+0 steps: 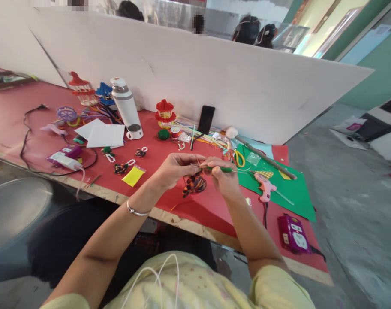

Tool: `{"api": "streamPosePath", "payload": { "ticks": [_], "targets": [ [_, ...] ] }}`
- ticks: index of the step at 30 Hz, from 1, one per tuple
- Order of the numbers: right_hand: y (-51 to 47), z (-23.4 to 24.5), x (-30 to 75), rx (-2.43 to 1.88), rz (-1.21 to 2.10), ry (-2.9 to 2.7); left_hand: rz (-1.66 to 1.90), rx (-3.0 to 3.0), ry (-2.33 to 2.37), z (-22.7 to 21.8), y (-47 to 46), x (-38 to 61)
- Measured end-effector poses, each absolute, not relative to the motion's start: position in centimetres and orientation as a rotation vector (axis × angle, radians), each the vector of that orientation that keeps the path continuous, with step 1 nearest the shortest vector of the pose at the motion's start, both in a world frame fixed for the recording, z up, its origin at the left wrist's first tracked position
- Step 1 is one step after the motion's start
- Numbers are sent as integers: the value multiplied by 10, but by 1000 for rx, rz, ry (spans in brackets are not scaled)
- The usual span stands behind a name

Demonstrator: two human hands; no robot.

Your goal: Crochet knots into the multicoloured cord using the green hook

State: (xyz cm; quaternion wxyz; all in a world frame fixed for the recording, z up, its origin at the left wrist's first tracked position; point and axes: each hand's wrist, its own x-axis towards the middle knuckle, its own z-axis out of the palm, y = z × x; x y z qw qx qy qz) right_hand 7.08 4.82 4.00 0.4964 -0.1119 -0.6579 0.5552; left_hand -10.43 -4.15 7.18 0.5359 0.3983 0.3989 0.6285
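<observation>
My right hand (221, 175) is closed around a crochet hook with a green handle (227, 170), its thin metal shaft pointing left toward my other hand. My left hand (178, 171) pinches a small crocheted piece of dark and orange yarn (189, 184), which hangs below the fingers. The two hands nearly meet above the red table. Beneath them lies a loose bundle of dark multicoloured yarn (200, 184). The fingers partly hide the hook's tip and the stitches.
Left of my hands are a yellow packet (133, 176), beaded yarn pieces (120, 168), white sheets (105, 134) and a white flask (126, 105). To the right, a pink glue gun (265, 187) rests partly on green paper (298, 201), near a purple power box (293, 234). Behind stands a white panel (182, 64).
</observation>
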Motion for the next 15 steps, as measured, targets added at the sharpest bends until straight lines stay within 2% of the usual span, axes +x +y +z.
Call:
{"api": "streamPosePath", "payload": {
  "ticks": [5, 15],
  "targets": [
    [37, 36, 59, -357, 1082, -1541, 1720, 972, 1057, 64, -40, -97],
    [43, 31, 61, -373, 1280, -1492, 1698, 753, 1025, 68, -43, -98]
  ]
}}
